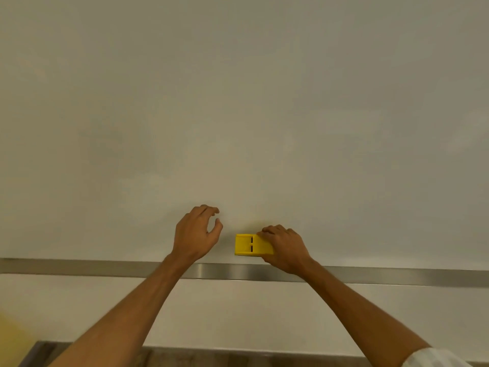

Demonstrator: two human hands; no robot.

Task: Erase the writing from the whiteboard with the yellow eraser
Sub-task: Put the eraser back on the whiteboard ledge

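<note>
The whiteboard point(238, 102) fills most of the view and I see no writing on it. The yellow eraser point(247, 244) lies flat against the board's lower part, just above the metal rail. My right hand point(284, 249) grips the eraser's right end, fingers curled over its top edge. My left hand point(197, 234) hovers to the left of the eraser, apart from it, with fingers loosely curled, thumb and fingertips parted, holding nothing.
A brushed metal rail point(105, 267) runs along the board's bottom edge. Below it is a pale wall point(238, 313), then a dark floor strip point(211, 357). A blurred yellow patch point(10, 340) shows at the lower left corner.
</note>
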